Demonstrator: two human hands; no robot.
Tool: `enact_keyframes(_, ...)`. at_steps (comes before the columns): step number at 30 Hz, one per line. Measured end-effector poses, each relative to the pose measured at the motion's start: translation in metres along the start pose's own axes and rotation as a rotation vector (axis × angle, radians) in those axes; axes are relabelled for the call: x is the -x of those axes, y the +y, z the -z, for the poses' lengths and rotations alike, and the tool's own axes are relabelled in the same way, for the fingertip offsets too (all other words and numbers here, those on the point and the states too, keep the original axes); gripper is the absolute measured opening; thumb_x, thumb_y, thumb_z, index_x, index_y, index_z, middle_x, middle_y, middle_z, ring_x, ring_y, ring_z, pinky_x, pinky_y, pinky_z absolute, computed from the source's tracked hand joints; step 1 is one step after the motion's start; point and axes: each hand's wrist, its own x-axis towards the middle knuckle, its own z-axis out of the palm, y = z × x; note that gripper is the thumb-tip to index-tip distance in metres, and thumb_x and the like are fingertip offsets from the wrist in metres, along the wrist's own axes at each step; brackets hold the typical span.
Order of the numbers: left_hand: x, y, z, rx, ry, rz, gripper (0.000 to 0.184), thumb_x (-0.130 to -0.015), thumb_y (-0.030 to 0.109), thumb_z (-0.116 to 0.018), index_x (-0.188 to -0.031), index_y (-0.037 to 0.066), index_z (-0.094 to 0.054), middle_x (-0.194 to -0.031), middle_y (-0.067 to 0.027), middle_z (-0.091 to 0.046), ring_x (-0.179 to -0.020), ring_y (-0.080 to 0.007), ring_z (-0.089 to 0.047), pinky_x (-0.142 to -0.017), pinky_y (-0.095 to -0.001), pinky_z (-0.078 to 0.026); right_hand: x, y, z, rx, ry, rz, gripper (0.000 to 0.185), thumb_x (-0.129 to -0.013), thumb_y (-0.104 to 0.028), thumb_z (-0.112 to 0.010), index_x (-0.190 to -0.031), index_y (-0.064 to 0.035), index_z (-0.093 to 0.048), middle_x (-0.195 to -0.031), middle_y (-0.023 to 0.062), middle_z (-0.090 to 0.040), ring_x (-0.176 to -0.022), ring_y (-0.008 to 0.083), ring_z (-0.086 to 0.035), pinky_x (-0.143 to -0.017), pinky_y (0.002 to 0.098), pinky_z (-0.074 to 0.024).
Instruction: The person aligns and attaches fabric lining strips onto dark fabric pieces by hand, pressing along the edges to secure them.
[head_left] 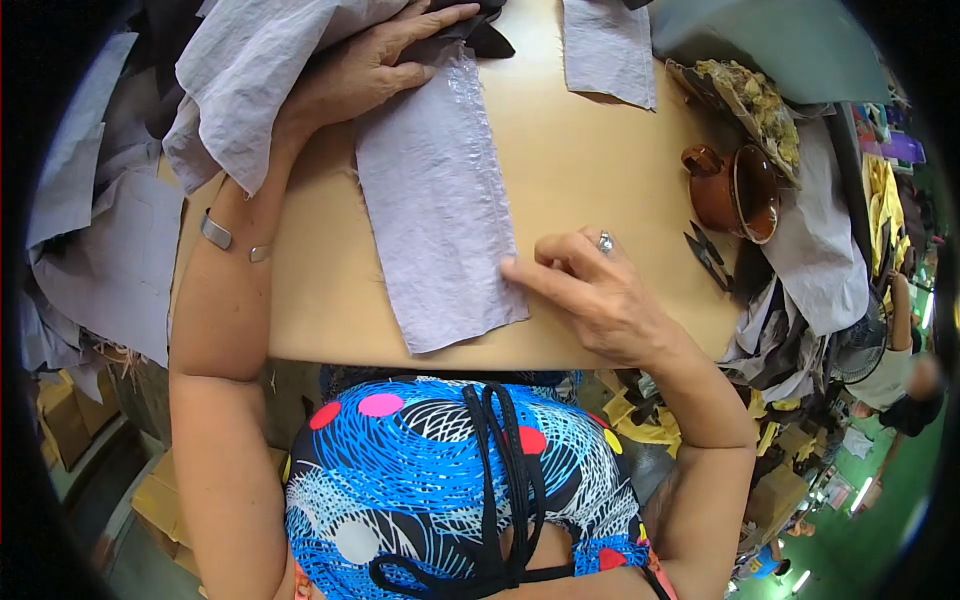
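Observation:
A long grey cloth strip [430, 210] lies on the tan table, with a shiny band along its right edge. My left hand [365, 75] rests at the strip's upper end, fingers apart, thumb touching the cloth; a pale cloth [250, 75] drapes over the wrist. The tips of its fingers reach dark fabric at the top. At the strip's lower right edge is my right hand [600, 295], its index finger extended onto the cloth and the other fingers curled. A ring shows on it. No object is visible in its grasp.
A brown glazed pot [735, 192] stands at the right, beside black thread snips [707, 258]. Another grey cloth piece [610, 50] lies at the top. Cloth piles [110, 250] flank the table [320, 310] on both sides. A worker [900, 375] appears at far right.

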Motion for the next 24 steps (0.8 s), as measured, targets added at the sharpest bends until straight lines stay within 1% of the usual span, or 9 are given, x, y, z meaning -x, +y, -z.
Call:
enact_keyframes(2, -0.003, -0.019, -0.011, 0.016, 0.132, -0.201, 0.066, -0.076, 0.003, -0.056, -0.138, 0.018, -0.039, -0.145, -0.0217, -0.028, -0.137, -0.0297, -0.023, -0.113, -0.0358, -0.013, 0.001, -0.002, -0.006, 0.168, 0.042, 0.041, 0.034, -0.078, -0.015, -0.051, -0.109, -0.0103, -0.064, -0.091, 0.0017, -0.052, -0.076, 0.0156, -0.051, -0.080, 0.0334, -0.0403)
enact_keyframes(4, -0.003, -0.017, -0.008, 0.057, 0.043, -0.058, 0.069, -0.073, 0.001, -0.055, -0.138, 0.018, -0.039, -0.134, -0.0214, -0.040, -0.130, -0.0299, -0.033, -0.111, -0.0351, -0.017, 0.014, -0.011, -0.006, 0.313, 0.049, 0.162, 0.032, -0.078, -0.015, -0.051, -0.107, -0.0103, -0.064, -0.091, 0.0017, -0.052, -0.077, 0.0158, -0.051, -0.081, 0.0334, -0.0396)
enact_keyframes(6, 0.001, -0.005, -0.006, -0.011, 0.146, -0.173, 0.070, -0.071, 0.001, -0.054, -0.138, 0.016, -0.039, -0.102, -0.0150, -0.046, -0.109, -0.0274, -0.044, -0.104, -0.0344, -0.025, 0.017, -0.017, -0.001, 0.215, 0.014, 0.210, 0.033, -0.077, -0.017, -0.052, -0.107, -0.0103, -0.064, -0.091, 0.0013, -0.052, -0.078, 0.0150, -0.052, -0.081, 0.0327, -0.0396)
enact_keyframes(9, 0.003, 0.002, -0.005, 0.018, 0.154, -0.146, 0.069, -0.071, -0.002, -0.050, -0.138, 0.010, -0.038, -0.112, -0.0153, -0.046, -0.114, -0.0281, -0.042, -0.106, -0.0331, -0.023, 0.011, -0.014, 0.010, -0.029, 0.031, 0.124, 0.034, -0.075, -0.006, -0.057, -0.108, -0.0095, -0.064, -0.092, 0.0042, -0.053, -0.079, 0.0174, -0.054, -0.077, 0.0326, -0.0434)
enact_keyframes(12, 0.007, 0.031, 0.004, -0.126, 0.075, 0.012, 0.062, -0.078, 0.003, -0.054, -0.138, 0.014, -0.039, -0.141, -0.0257, -0.032, -0.134, -0.0350, -0.027, -0.112, -0.0373, -0.016, 0.013, 0.004, 0.009, -0.267, 0.423, -0.228, 0.039, -0.073, 0.009, -0.054, -0.108, -0.0072, -0.064, -0.095, 0.0096, -0.055, -0.081, 0.0225, -0.055, -0.073, 0.0331, -0.0464)
enact_keyframes(15, 0.009, 0.073, 0.016, -0.234, 0.077, 0.033, 0.051, -0.082, 0.009, -0.057, -0.132, 0.012, -0.045, -0.132, -0.0155, -0.047, -0.118, -0.0328, -0.048, -0.099, -0.0401, -0.039, 0.008, 0.014, 0.008, -0.246, 0.642, -0.326, 0.046, -0.075, 0.014, -0.050, -0.115, -0.0054, -0.059, -0.100, 0.0152, -0.056, -0.084, 0.0275, -0.057, -0.071, 0.0322, -0.0478)
enact_keyframes(19, -0.021, 0.106, 0.035, -0.810, 0.303, -0.005, 0.053, -0.077, 0.011, -0.059, -0.128, 0.018, -0.049, -0.134, -0.0116, -0.045, -0.110, -0.0346, -0.052, -0.089, -0.0395, -0.043, 0.004, 0.017, 0.005, -0.243, 0.680, -0.314, 0.049, -0.074, 0.014, -0.051, -0.119, -0.0042, -0.054, -0.102, 0.0168, -0.056, -0.086, 0.0292, -0.057, -0.073, 0.0334, -0.0478)
enact_keyframes(22, -0.048, 0.080, 0.048, -0.956, 0.019, 0.341, 0.050, -0.078, 0.008, -0.055, -0.126, 0.021, -0.052, -0.137, -0.0090, -0.042, -0.114, -0.0349, -0.048, -0.090, -0.0436, -0.041, 0.006, 0.019, 0.004, -0.301, 0.643, -0.342, 0.049, -0.073, 0.014, -0.051, -0.119, -0.0038, -0.053, -0.104, 0.0172, -0.056, -0.088, 0.0306, -0.058, -0.074, 0.0338, -0.0482)
enact_keyframes(24, -0.055, 0.048, 0.065, -1.055, -0.093, 0.283, 0.044, -0.081, 0.007, -0.050, -0.122, 0.021, -0.055, -0.138, -0.0068, -0.040, -0.121, -0.0320, -0.044, -0.094, -0.0461, -0.037, 0.005, 0.017, 0.006, -0.311, 0.625, -0.352, 0.050, -0.073, 0.014, -0.051, -0.120, -0.0037, -0.053, -0.104, 0.0173, -0.056, -0.088, 0.0314, -0.058, -0.074, 0.0342, -0.0486)
